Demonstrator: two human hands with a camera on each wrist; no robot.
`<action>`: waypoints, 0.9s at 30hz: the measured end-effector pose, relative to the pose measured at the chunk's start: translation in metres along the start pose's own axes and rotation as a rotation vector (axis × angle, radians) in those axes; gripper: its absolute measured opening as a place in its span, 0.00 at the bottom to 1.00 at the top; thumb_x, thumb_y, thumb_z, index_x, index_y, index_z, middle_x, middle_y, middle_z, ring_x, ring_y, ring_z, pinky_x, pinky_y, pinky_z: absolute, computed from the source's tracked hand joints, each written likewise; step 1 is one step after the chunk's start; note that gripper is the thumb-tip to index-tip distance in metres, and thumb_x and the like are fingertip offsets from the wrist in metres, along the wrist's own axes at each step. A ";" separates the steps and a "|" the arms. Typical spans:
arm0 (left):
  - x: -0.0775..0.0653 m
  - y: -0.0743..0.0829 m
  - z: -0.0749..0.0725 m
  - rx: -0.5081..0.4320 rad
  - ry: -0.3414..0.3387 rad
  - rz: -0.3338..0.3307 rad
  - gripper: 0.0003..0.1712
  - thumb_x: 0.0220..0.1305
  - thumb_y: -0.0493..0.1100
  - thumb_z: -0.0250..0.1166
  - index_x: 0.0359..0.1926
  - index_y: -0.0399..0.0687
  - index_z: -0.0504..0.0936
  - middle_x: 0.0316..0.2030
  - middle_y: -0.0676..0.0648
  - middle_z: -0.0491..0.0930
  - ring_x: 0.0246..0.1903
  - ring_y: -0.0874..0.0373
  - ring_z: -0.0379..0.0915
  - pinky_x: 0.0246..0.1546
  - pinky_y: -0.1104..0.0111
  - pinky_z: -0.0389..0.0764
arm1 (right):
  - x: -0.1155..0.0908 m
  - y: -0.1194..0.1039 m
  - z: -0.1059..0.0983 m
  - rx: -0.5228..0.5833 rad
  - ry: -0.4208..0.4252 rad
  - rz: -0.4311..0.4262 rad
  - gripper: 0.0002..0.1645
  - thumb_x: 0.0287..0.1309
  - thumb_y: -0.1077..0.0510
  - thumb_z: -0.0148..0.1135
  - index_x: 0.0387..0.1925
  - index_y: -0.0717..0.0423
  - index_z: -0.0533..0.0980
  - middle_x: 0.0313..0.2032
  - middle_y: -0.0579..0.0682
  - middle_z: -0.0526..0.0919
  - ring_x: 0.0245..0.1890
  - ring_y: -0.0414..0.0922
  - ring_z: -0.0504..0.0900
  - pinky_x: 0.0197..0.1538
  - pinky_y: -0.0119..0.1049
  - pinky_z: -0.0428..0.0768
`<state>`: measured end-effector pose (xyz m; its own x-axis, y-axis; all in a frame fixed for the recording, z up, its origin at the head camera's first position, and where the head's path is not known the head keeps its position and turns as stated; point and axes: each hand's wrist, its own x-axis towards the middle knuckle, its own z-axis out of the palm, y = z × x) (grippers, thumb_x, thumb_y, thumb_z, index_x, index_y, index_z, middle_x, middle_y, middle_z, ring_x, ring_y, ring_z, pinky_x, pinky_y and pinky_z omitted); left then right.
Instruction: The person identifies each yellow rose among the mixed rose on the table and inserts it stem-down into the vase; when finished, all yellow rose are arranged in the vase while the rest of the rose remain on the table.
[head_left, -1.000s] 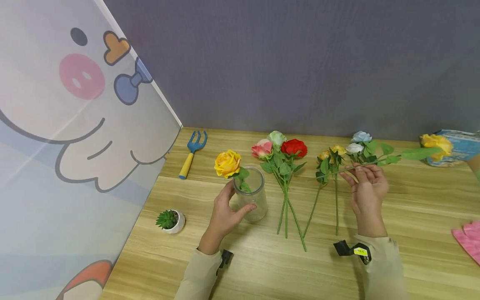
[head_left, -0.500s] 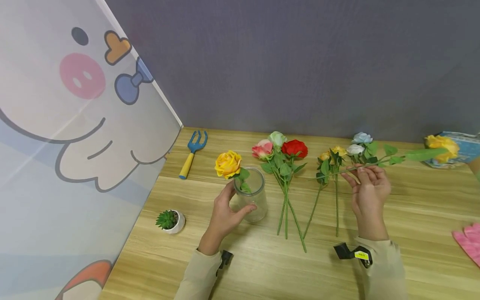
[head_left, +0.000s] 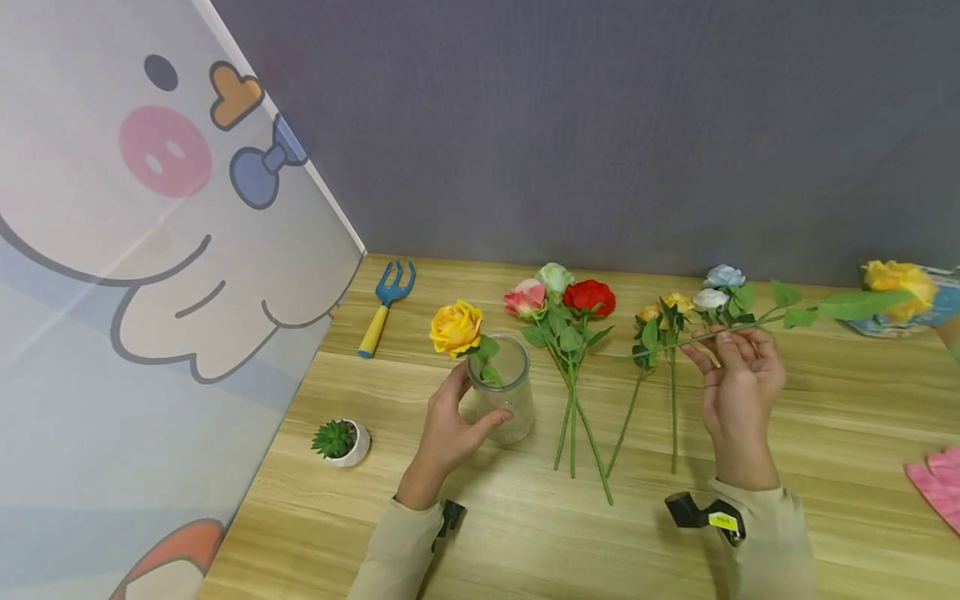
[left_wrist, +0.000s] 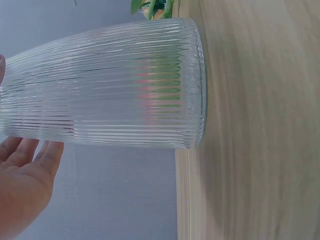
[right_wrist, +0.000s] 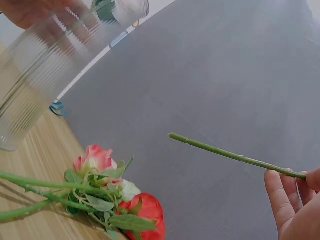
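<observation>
My left hand [head_left: 447,429] holds the clear ribbed glass vase [head_left: 517,417], its thumb on the near side and its fingers round the far side. The vase stands upright on the table with one yellow rose [head_left: 456,328] leaning over its left rim. Between thumb and fingers, my right hand [head_left: 738,392] pinches the green stem [right_wrist: 225,153] of another yellow rose [head_left: 903,290]. That rose lies nearly level in the air, bloom to the right and cut end to the left. In the right wrist view its stem end points toward the vase, apart from it.
Red, pink and pale green roses [head_left: 588,297] lie with crossed stems right of the vase. Smaller yellow roses [head_left: 675,302], a white rose [head_left: 709,298] and a blue rose [head_left: 724,276] lie further right. A hand fork [head_left: 382,310], potted succulent [head_left: 352,443] and pink cloth-like item [head_left: 937,483] sit around.
My right hand has shifted slightly right, carrying the held yellow rose a little to the right. The left hand and vase have stayed in place.
</observation>
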<state>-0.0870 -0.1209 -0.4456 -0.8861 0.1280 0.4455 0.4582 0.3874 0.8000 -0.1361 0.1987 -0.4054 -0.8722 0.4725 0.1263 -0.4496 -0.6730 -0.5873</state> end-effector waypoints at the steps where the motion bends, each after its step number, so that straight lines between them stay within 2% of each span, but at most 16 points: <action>1: 0.000 0.000 0.000 -0.001 0.000 0.002 0.48 0.51 0.32 0.82 0.70 0.28 0.67 0.66 0.32 0.74 0.65 0.37 0.73 0.66 0.49 0.76 | -0.001 0.000 0.001 0.001 -0.005 -0.005 0.03 0.68 0.77 0.54 0.41 0.74 0.68 0.33 0.63 0.81 0.29 0.52 0.86 0.30 0.39 0.90; 12: 0.001 -0.002 0.000 -0.016 -0.005 0.021 0.48 0.54 0.36 0.81 0.71 0.29 0.67 0.67 0.32 0.73 0.65 0.37 0.73 0.66 0.49 0.76 | -0.010 -0.004 0.013 0.066 -0.049 -0.027 0.04 0.68 0.77 0.55 0.41 0.75 0.68 0.33 0.65 0.81 0.29 0.54 0.87 0.30 0.40 0.90; 27: -0.001 0.001 -0.001 -0.008 -0.010 -0.022 0.48 0.52 0.33 0.81 0.71 0.29 0.67 0.67 0.33 0.73 0.66 0.38 0.72 0.67 0.49 0.75 | -0.017 -0.008 0.018 0.149 -0.127 -0.018 0.03 0.69 0.80 0.50 0.41 0.76 0.67 0.33 0.68 0.80 0.30 0.56 0.87 0.32 0.43 0.90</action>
<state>-0.0861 -0.1215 -0.4452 -0.8966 0.1290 0.4236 0.4391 0.3827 0.8129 -0.1213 0.1858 -0.3882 -0.8771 0.4157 0.2407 -0.4802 -0.7466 -0.4603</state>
